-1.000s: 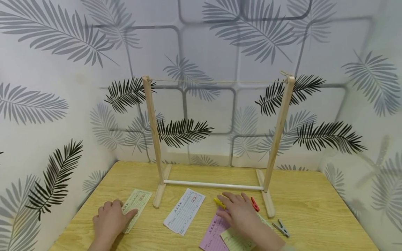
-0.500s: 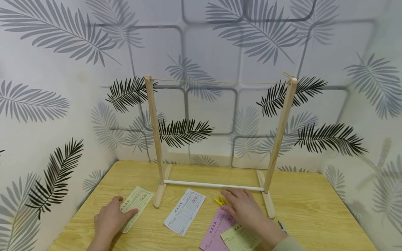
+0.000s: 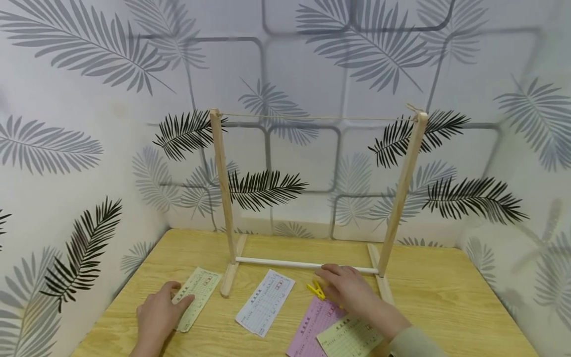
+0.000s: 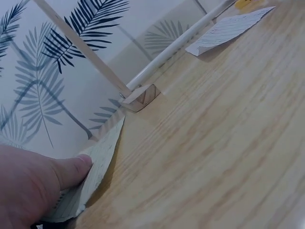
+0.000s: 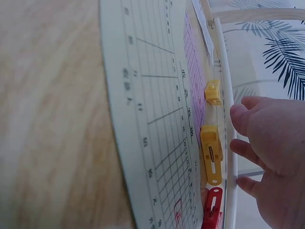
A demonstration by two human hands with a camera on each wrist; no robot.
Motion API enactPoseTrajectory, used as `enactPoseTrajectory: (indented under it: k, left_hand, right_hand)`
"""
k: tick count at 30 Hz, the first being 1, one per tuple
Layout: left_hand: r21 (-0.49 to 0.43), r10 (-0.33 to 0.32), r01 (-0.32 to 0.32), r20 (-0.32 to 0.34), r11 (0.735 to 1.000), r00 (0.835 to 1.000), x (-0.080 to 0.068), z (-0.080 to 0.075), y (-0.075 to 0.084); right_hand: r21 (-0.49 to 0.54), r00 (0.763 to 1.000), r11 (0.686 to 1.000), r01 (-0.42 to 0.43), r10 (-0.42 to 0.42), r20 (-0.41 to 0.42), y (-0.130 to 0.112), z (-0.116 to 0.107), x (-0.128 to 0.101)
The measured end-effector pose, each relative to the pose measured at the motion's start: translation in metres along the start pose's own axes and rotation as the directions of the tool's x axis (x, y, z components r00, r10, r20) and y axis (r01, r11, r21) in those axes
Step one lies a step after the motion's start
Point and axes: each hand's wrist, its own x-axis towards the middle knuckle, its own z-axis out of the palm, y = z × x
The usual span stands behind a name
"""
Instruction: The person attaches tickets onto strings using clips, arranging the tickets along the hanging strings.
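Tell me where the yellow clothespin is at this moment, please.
In the head view, the yellow clothespin lies on the table, right of centre, beside the right hand and above the pink slip.

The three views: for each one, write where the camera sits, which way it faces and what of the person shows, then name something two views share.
Head: high, facing forward and down at the wooden rack and table; both hands show, left hand, right hand.
Left wrist: low over the table, facing the rack's foot; the thumb presses a green slip.
Right wrist: low and turned sideways, facing the clips; fingers show.
Shared: the yellow clip in the head and right wrist views.
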Motion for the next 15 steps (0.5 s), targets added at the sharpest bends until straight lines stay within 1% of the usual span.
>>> enactPoseTrajectory:
  k: [3,6,9,15]
  left_hand:
    - [-0.005,0.003,-0.003,-0.028,1.0,1.0,-0.001,0.003,-0.001]
    - [-0.004,0.006,-0.006,-0.048,1.0,0.999,-0.002,0.004,0.0]
    - [-0.003,0.009,-0.009,-0.057,1.0,0.998,-0.003,0.004,0.0]
    - [-0.007,0.007,-0.007,-0.058,1.0,0.998,-0.003,0.004,-0.001]
  right_hand:
    - [-0.004,0.998,0.999,0.052,-0.052,-0.019,0.005,0.002,0.003]
    - [0.022,0.996,0.996,0.089,-0.089,-0.012,0.008,0.003,0.008]
    - [0.049,0.995,0.994,0.099,-0.1,0.019,0.011,0.004,0.011]
    - [0.103,0.992,0.991,0.089,-0.097,0.079,0.015,0.006,0.015]
